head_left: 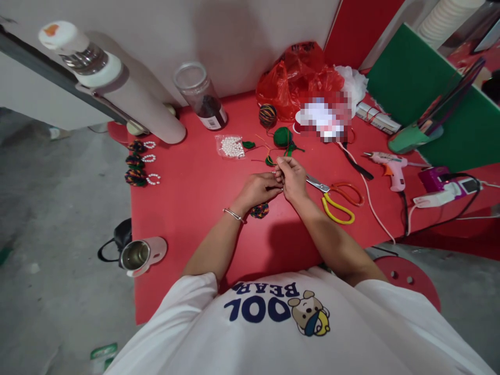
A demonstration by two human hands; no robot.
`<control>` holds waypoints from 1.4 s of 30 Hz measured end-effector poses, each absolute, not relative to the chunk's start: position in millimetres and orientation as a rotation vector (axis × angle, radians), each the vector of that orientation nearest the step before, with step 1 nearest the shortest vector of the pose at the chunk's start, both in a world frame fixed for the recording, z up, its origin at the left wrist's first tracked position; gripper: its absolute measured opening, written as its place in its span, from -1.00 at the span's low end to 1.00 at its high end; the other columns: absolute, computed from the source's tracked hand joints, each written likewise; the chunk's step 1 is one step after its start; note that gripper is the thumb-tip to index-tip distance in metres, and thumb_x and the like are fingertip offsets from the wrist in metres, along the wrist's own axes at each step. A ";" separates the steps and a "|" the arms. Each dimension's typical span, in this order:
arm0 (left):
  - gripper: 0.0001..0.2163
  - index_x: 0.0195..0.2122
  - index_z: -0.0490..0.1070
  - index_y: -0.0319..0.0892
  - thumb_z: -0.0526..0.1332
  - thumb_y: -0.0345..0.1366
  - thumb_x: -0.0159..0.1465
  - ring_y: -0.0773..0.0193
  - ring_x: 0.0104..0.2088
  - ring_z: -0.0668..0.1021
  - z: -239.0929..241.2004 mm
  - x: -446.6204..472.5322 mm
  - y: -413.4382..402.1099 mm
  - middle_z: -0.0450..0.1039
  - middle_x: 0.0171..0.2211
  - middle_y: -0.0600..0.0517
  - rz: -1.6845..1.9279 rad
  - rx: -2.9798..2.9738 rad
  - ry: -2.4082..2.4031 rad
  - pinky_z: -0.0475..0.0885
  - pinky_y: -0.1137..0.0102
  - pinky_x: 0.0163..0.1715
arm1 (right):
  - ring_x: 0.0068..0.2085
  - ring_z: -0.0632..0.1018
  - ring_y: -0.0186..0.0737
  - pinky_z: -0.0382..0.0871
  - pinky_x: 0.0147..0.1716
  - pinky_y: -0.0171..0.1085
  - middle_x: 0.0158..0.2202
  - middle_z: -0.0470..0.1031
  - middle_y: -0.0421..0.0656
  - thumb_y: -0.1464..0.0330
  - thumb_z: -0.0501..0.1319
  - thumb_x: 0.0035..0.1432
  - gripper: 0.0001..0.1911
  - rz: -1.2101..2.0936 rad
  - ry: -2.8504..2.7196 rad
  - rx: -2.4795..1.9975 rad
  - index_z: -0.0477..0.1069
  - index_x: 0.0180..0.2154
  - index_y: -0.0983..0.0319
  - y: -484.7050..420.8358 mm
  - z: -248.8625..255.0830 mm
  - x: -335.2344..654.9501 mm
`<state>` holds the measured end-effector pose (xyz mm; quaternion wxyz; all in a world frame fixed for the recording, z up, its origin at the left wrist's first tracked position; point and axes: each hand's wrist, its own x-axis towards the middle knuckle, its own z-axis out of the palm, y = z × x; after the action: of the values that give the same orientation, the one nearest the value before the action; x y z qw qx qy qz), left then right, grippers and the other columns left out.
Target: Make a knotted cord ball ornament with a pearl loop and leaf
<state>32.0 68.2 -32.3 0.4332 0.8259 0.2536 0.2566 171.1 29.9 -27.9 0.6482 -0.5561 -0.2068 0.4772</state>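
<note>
My left hand and my right hand meet over the red table, fingers pinched together. Whatever small thing they hold between them is mostly hidden. A multicoloured yarn piece lies just below my left hand, close to the wrist. Past the fingers are a green yarn ball, some loose yarn strands and a clear bag of white beads. Scissors with one yellow and one orange handle rest beside my right hand, blades partly behind it.
At the left edge are several yarn pieces with bead loops and a mug. A jar, a dark yarn ball and a red plastic bag stand behind. A pink glue gun, cables and a power strip lie right.
</note>
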 end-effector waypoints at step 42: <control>-0.66 -0.42 0.50 -0.24 0.66 -0.31 -0.01 0.57 -0.62 0.32 -16.7 27.2 81.2 0.33 -0.56 0.19 0.813 0.545 0.627 0.15 0.66 -0.69 | -0.34 0.53 -0.33 0.52 -0.44 -0.28 0.00 0.64 -0.10 -0.07 0.41 0.20 -0.58 1.022 -0.966 -1.165 0.58 -0.32 0.15 9.5 -13.3 169.1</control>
<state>27.2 81.2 -16.7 0.8358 0.2575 0.2960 0.3840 169.1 9.5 -13.3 0.6113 -0.5048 -0.4185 0.4430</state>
